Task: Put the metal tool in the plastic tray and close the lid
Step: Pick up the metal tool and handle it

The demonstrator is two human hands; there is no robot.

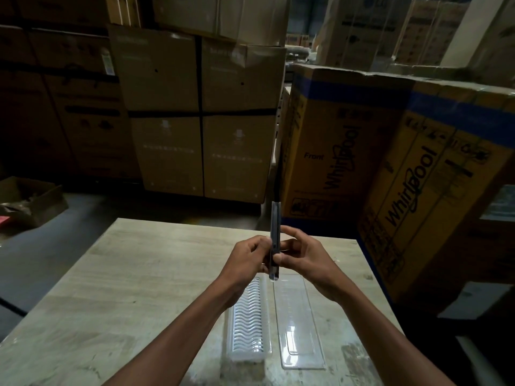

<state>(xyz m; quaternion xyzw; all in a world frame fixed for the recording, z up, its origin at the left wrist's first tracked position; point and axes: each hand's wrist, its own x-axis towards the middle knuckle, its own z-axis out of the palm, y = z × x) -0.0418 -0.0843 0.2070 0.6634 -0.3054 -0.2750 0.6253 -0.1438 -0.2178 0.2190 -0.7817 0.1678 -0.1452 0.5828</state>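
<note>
A long, flat metal tool (275, 218) stands almost upright in the air above the table, its lower end near the tray's far end. My left hand (249, 256) grips its lower part from the left. From the other side, my right hand (302, 253) pinches it with thumb and fingers. Below on the table lies the plastic tray (249, 321), white with a wavy ribbed insert, open. Its clear flat lid (299, 321) lies spread out to the tray's right.
The wooden table (111, 302) ends a little beyond my hands. Large cardboard boxes (345, 151) stand close on the right and stacked boxes (200, 112) rise ahead. An open carton (30, 199) sits on the floor at left.
</note>
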